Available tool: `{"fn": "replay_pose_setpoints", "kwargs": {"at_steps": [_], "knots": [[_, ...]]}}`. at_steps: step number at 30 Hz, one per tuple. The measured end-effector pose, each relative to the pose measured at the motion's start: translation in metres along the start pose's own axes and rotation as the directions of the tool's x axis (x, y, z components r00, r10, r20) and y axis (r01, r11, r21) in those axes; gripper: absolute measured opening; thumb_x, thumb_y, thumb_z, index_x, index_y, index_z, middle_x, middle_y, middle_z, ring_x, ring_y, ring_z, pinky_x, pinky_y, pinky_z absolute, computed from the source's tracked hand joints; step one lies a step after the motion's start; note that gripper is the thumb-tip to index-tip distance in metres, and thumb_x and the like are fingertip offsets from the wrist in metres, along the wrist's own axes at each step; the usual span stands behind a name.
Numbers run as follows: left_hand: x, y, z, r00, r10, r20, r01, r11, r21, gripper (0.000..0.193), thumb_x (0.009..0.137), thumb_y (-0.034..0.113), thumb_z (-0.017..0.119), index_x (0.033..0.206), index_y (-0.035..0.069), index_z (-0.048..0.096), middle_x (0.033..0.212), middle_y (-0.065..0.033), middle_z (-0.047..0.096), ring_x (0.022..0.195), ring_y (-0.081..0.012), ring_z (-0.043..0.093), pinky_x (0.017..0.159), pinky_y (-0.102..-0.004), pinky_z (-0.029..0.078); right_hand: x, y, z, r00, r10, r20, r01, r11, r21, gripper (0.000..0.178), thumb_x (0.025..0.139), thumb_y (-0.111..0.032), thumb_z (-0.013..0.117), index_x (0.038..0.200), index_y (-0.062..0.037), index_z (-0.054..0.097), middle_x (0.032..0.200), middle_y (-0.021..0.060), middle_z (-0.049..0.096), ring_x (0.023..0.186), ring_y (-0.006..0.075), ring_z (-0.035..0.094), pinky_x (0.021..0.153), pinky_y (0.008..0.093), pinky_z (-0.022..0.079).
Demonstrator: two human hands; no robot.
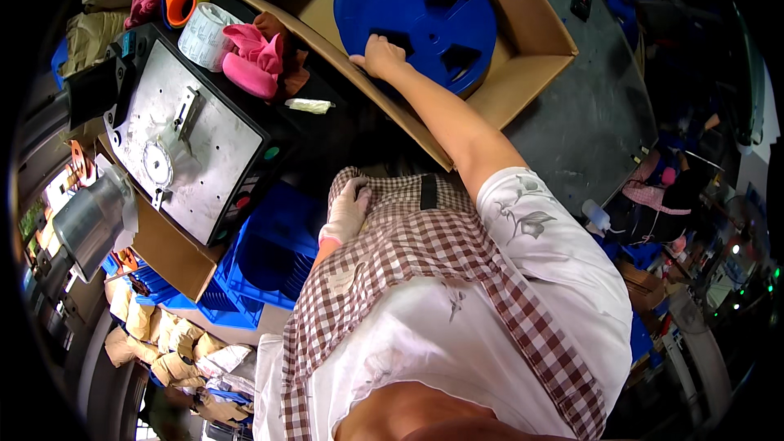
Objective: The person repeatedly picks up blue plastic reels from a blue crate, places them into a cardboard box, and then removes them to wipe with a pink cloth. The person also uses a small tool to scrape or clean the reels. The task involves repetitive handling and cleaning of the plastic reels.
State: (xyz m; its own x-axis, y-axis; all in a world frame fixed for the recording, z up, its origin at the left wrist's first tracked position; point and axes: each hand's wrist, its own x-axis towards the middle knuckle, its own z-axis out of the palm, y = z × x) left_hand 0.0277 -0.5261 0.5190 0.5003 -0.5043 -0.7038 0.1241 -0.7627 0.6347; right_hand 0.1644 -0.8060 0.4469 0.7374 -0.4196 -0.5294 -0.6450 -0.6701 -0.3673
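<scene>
1. Left hand point(349, 211), in a pale glove, rests against the brown-checked apron point(408, 253) at the waist; fingers curled, holding nothing. It gives no support, so any load falls to one arm.
2. Right hand point(378, 55), bare, reaches to full stretch; fingers closed on the near rim of the large blue plastic reel point(416, 12). The grip covers the edge only and could slip.
3. The reel lies flat inside the open brown cardboard box point(539, 57) on the grey counter point(588, 122). Lifted by one edge, it may tilt and catch the box wall.
</scene>
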Motion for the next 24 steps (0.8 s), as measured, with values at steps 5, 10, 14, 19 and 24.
{"fn": "replay_pose_setpoints", "kwargs": {"at_steps": [5,10,14,19,24], "knots": [[0.001,0.001,0.004,1.0,0.021,-0.012,-0.02,0.999,0.04,0.028,0.093,0.022,0.053,0.119,0.011,0.052,0.104,-0.0211,0.063,0.1,-0.0368,0.059,0.085,-0.04,0.047,0.007,0.0,-0.013,0.976,0.046,0.213,-0.027,0.995,-0.094,0.064,0.084,-0.054,0.059,0.117,0.0003,0.055,0.121,0.0191,0.058,0.111,0.0335,0.057,0.09,0.0432,0.046],[-0.001,0.004,0.004,1.0,0.007,-0.001,-0.007,1.0,-0.018,0.027,0.092,0.021,0.055,0.118,0.012,0.053,0.103,-0.0183,0.064,0.098,-0.0345,0.06,0.084,-0.0391,0.047,-0.004,0.009,-0.02,0.961,0.075,0.266,-0.026,0.983,-0.184,0.055,0.084,-0.054,0.057,0.119,-0.0117,0.062,0.124,0.0135,0.058,0.115,0.0315,0.056,0.091,0.0422,0.046],[0.0,0.006,0.007,1.0,0.011,0.016,-0.012,0.998,0.058,0.029,0.091,0.02,0.056,0.119,0.012,0.053,0.104,-0.0184,0.064,0.099,-0.0343,0.06,0.084,-0.0386,0.047,-0.016,0.026,-0.023,0.956,0.139,0.257,-0.095,0.98,-0.176,0.05,0.085,-0.05,0.058,0.118,-0.0128,0.063,0.124,0.0127,0.059,0.115,0.0316,0.056,0.092,0.043,0.046],[0.006,-0.001,0.008,0.999,0.007,0.047,-0.009,0.999,0.036,0.03,0.092,0.021,0.056,0.119,0.011,0.052,0.105,-0.0185,0.064,0.101,-0.034,0.06,0.085,-0.039,0.047,-0.028,0.042,-0.02,0.939,0.108,0.326,-0.03,0.972,-0.234,0.047,0.087,-0.047,0.057,0.117,-0.011,0.063,0.123,0.0127,0.059,0.115,0.0329,0.055,0.092,0.0435,0.046],[0.013,-0.01,0.011,0.999,0.04,0.001,-0.04,0.998,0.053,0.028,0.091,0.017,0.056,0.119,0.011,0.053,0.104,-0.0173,0.064,0.101,-0.0332,0.06,0.086,-0.0382,0.047,-0.083,0.073,-0.024,0.96,-0.235,0.153,0.206,0.962,0.181,0.045,0.086,-0.038,0.057,0.117,-0.0063,0.06,0.107,0.0162,0.065,0.102,0.0327,0.061,0.086,0.0406,0.048]]}}
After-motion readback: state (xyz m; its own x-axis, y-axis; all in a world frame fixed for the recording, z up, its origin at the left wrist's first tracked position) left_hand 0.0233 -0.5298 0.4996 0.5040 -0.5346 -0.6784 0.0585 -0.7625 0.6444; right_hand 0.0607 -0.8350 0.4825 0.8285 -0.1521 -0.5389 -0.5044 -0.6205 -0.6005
